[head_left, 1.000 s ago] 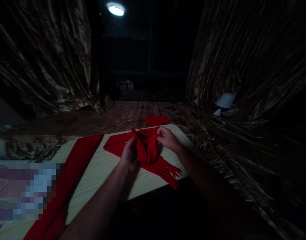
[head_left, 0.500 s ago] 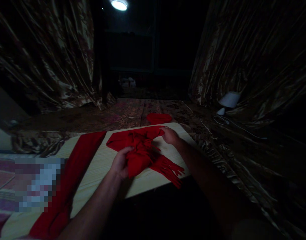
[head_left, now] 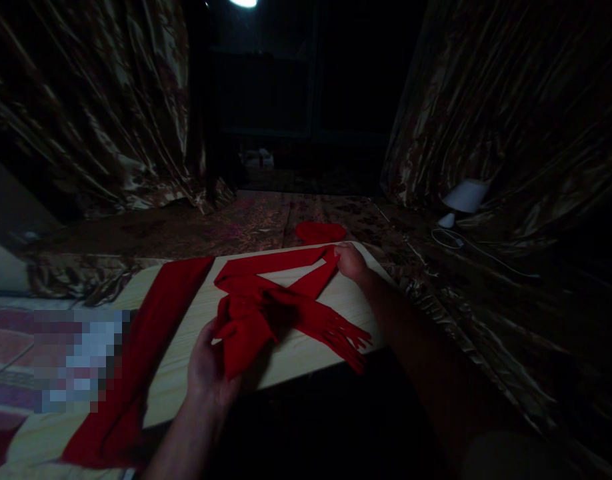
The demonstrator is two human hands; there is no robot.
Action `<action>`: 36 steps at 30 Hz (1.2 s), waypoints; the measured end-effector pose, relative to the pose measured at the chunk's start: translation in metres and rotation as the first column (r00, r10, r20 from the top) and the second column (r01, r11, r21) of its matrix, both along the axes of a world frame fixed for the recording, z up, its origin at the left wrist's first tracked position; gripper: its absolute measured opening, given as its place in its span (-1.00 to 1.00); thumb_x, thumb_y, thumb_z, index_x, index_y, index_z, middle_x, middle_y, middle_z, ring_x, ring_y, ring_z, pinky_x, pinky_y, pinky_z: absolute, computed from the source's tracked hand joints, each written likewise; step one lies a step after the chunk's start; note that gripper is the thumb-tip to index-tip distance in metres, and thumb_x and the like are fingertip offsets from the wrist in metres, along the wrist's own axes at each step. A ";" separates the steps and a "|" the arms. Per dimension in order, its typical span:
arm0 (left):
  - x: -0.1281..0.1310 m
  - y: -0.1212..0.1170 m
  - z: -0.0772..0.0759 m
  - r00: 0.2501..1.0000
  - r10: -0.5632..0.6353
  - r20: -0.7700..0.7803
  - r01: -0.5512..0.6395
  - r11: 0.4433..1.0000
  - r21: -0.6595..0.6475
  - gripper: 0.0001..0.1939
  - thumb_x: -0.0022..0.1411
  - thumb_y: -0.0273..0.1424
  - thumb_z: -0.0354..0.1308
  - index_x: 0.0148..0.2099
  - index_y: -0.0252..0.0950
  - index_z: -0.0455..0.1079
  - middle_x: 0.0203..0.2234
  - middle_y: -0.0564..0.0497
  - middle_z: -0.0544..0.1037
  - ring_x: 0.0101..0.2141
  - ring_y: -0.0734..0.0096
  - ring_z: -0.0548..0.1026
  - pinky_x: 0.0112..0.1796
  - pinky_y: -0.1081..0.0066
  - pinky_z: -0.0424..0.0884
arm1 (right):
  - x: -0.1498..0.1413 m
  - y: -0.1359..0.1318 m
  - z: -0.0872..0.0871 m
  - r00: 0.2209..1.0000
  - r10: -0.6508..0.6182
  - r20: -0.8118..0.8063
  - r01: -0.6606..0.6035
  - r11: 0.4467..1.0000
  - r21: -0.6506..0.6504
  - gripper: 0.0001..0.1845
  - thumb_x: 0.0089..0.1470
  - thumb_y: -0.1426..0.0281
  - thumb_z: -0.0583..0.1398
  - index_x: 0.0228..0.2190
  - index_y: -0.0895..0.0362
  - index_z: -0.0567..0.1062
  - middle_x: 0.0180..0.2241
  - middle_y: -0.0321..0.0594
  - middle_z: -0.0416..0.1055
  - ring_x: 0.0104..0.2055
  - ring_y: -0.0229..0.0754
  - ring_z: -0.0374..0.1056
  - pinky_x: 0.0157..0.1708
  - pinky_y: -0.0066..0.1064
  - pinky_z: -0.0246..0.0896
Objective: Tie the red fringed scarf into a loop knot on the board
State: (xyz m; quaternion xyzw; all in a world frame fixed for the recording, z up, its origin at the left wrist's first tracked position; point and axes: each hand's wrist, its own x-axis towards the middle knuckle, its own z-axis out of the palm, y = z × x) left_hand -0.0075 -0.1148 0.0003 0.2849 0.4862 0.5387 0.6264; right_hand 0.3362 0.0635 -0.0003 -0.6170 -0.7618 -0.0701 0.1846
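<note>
A red fringed scarf lies crossed over itself on a pale wood-patterned tabletop. At the table's far right corner, my right hand is closed, pinching a fold of this scarf. My left hand is nearer to me, curled under and around a bunched part of the scarf that is lifted off the surface; some of its fingers are hidden behind the cloth. The fringe spreads toward the right front edge. Left of my hands, a long strip of red cloth runs from front to back across the table.
Beyond the table, a red cloth item rests on a ledge with a patterned cover. A small white lamp with a looped cord stands at the right. Patterned curtains hang on both sides. Striped fabric is at the left.
My left hand has drawn back toward me and left with the bunched scarf part, opening the pile out into crossing strips. My right hand has shifted slightly right, still gripping the scarf.
</note>
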 end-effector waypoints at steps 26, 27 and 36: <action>-0.009 0.025 -0.002 -0.028 0.032 -0.999 0.573 0.819 0.010 -0.19 0.10 -0.10 0.25 0.38 -0.09 0.19 0.31 -0.23 0.26 0.16 -0.18 0.36 0.08 0.04 0.29 | -0.024 0.030 0.011 0.998 0.056 -0.028 -0.062 0.963 -0.261 -0.84 -0.18 0.57 0.32 -0.50 0.08 0.64 -0.26 -0.02 0.60 -0.08 0.00 0.46 -0.03 -0.36 0.27; -0.009 0.026 -0.003 -0.035 0.010 -0.999 0.570 0.822 -0.012 -0.18 0.07 -0.10 0.28 0.37 -0.06 0.21 0.29 -0.24 0.28 0.11 -0.20 0.40 0.04 0.04 0.32 | -0.026 0.031 0.010 0.998 0.050 -0.028 -0.056 0.962 -0.267 -0.83 -0.17 0.56 0.33 -0.47 0.07 0.65 -0.26 -0.03 0.60 -0.09 0.00 0.47 -0.03 -0.35 0.28; 0.000 0.029 0.009 0.657 -0.485 -0.578 0.610 0.792 0.030 -0.52 -0.12 -0.41 0.37 -0.05 -0.23 0.57 -0.27 -0.12 0.66 -0.30 0.05 0.60 -0.24 0.25 0.45 | -0.032 0.039 0.008 0.962 -0.061 -0.268 0.011 0.983 -0.182 -0.60 -0.07 0.64 0.20 -0.18 0.17 0.63 -0.20 0.01 0.59 -0.10 -0.04 0.49 0.03 -0.30 0.29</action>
